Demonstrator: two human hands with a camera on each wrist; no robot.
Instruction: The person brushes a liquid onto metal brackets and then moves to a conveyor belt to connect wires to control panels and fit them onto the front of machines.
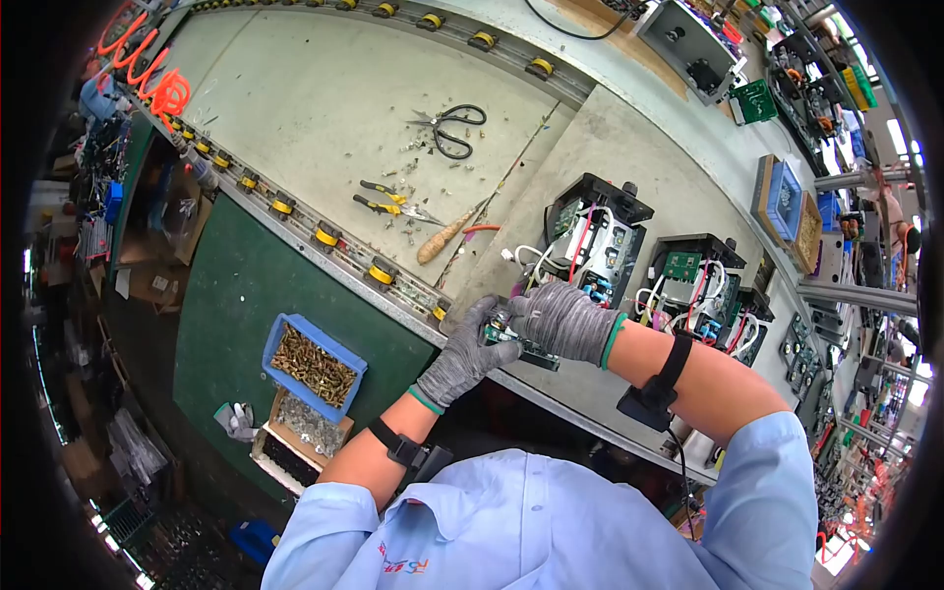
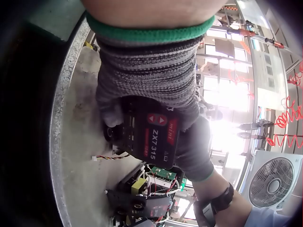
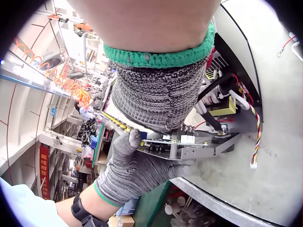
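Both hands wear grey knit gloves with green cuffs. Between them is a black front panel (image 2: 150,135) marked ZX7 315, tilted, with a circuit board (image 3: 184,143) on its inner side. My left hand (image 1: 464,356) (image 2: 149,71) (image 3: 137,175) grips the panel from its outer face, the thumb at one end. My right hand (image 1: 568,323) (image 2: 195,151) (image 3: 161,94) is bent over the board side against the panel; its fingertips are largely hidden. Just beyond the hands stands an open machine (image 1: 600,236) with white and red wires.
A second open machine (image 1: 693,285) stands to the right. Scissors (image 1: 452,130), yellow-handled pliers (image 1: 393,205) and a tapered wooden-looking handle (image 1: 442,241) lie on the bench with scattered small parts. At the lower left, a blue bin (image 1: 276,339) of screws sits on the green surface beside a roller rail (image 1: 354,258).
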